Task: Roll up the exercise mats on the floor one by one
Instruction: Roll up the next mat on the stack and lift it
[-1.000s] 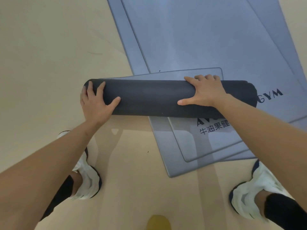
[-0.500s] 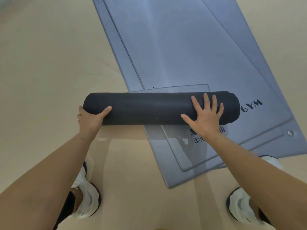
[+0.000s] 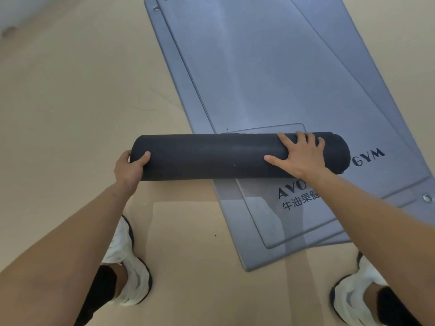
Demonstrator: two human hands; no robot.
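Right grip (image 3: 302, 156) slid atop dark roll (image 3: 211, 156), spread flat; left grip (image 3: 128, 169) clamps end; grey mats (image 3: 270, 67), beige floor (image 3: 70, 102).

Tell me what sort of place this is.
Probably a gym or fitness studio: stacked grey exercise mats lie flat, one printed GYM, with a dark rolled mat partly over them, on a beige floor.

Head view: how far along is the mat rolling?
Done: one dark grey rolled mat is almost wound; only a short flap lies beyond it. In hand: left hand grips its end, right hand presses on top. Left: the stacked blue-grey flat mats.
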